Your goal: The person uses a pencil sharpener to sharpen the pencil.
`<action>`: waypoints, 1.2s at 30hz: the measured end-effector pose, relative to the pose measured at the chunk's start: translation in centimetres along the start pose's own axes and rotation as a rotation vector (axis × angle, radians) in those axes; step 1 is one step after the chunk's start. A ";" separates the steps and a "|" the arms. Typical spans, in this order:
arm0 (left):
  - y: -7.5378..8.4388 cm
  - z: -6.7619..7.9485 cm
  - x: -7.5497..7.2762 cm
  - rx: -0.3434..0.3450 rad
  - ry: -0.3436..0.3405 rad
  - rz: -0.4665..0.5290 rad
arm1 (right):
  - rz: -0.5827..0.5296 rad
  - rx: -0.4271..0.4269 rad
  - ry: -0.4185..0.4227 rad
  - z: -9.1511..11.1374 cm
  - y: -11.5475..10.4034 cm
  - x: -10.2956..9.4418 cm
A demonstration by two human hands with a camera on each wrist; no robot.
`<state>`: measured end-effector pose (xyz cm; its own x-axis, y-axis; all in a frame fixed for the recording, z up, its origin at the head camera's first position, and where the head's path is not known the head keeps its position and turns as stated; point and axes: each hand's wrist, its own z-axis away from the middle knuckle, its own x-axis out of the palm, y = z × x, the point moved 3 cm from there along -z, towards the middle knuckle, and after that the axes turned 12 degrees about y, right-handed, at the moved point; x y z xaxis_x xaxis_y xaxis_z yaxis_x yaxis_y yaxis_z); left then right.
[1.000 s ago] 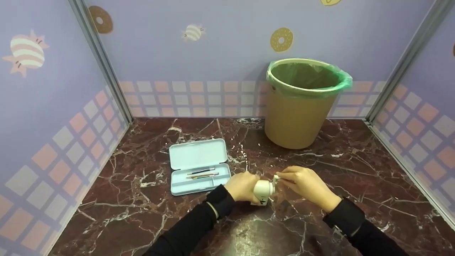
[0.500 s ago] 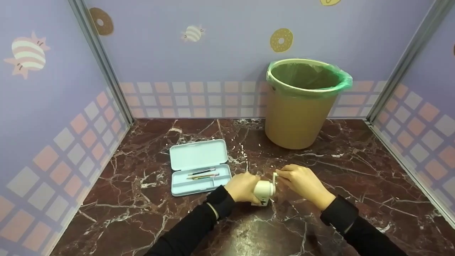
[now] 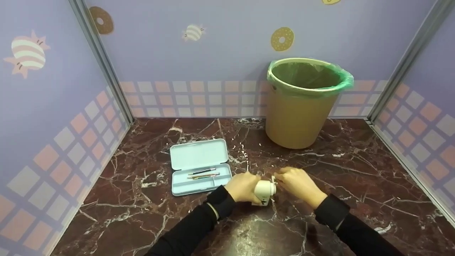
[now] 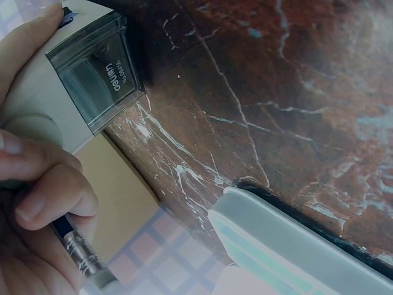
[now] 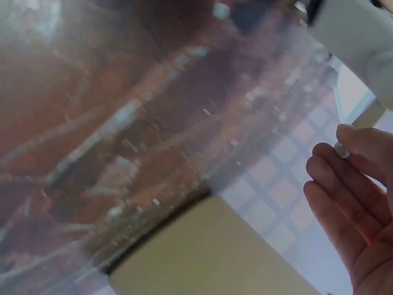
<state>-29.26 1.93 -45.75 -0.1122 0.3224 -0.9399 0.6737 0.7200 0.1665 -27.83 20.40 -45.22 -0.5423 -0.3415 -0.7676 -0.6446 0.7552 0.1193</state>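
My left hand (image 3: 242,187) grips a white crank pencil sharpener (image 3: 263,192) on the dark marble tabletop. In the left wrist view, its clear shavings drawer (image 4: 92,77) faces the table, and a pencil (image 4: 81,255) shows its patterned back end between my curled fingers; its other end is hidden. My right hand (image 3: 298,184) is at the sharpener's right side. Thumb and index finger pinch the small white knob of the crank (image 5: 341,150), while the other fingers extend loosely.
Left of my hands lies an open light-blue pencil case (image 3: 199,155) with several pencils (image 3: 204,173) inside. A tan waste bin (image 3: 295,119) with a green liner stands at the back right. White specks dot the tabletop (image 3: 149,209); patterned panels enclose it.
My right hand has turned the crank slightly, its wrist shifting to the left. The left hand and sharpener have stayed nearly still.
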 end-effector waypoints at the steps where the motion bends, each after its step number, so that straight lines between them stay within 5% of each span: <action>1: 0.0 0.1 0.0 0.005 0.003 -0.001 | -0.002 -0.001 -0.013 0.2 -0.1 0.3; 21: 0.1 0.4 0.2 -0.010 0.047 -0.004 | -0.015 -0.110 -0.020 2.6 -1.6 1.6; 36: 0.3 0.3 -0.2 -0.057 0.046 -0.032 | -0.116 -0.157 -0.009 3.8 -2.3 0.6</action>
<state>-28.82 1.88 -45.61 -0.1678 0.3254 -0.9306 0.6262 0.7642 0.1543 -24.62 20.55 -48.30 -0.4551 -0.4152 -0.7877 -0.7790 0.6142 0.1263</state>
